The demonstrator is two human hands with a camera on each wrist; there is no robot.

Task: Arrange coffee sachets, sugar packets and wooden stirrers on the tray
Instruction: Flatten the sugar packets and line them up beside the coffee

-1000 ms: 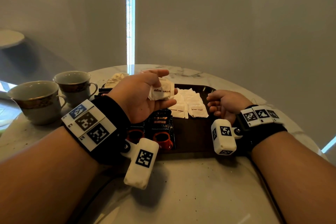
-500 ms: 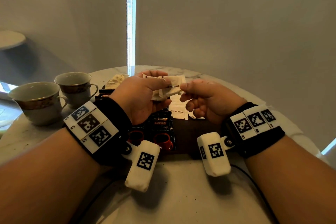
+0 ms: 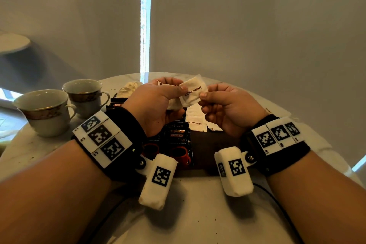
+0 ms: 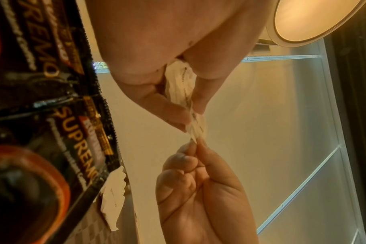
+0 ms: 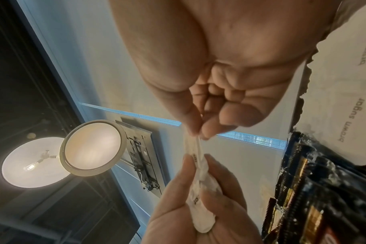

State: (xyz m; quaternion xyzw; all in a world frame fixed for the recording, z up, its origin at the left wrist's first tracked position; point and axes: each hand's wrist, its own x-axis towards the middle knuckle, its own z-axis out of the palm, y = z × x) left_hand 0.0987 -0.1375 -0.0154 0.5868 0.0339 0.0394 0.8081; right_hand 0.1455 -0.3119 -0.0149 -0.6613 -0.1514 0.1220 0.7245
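Left hand (image 3: pixel 156 105) grips packet stack (image 3: pixel 174 103); right hand (image 3: pixel 223 109) pinches top packet (image 3: pixel 193 92), likely peeling one off for tray (image 3: pixel 215 140).

My tray (image 3: pixel 206 144) sits mid-table (image 3: pixel 198 214); coffee sachets (image 3: pixel 178 144) at its left edge, sugar packets (image 3: pixel 195 120) behind; two cups (image 3: pixel 59 105) left.

Marble table (image 3: pixel 198 214) bears tray (image 3: pixel 206 144), two cups (image 3: pixel 47 111).

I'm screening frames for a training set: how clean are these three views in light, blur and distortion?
Head view: dim, backlit by a bright window slit, edges bowed, yet the sugar packet print reads. Left wrist view: warm cast, coffee sachets blurred close up. Right wrist view: ceiling lamp glares, palm soft.
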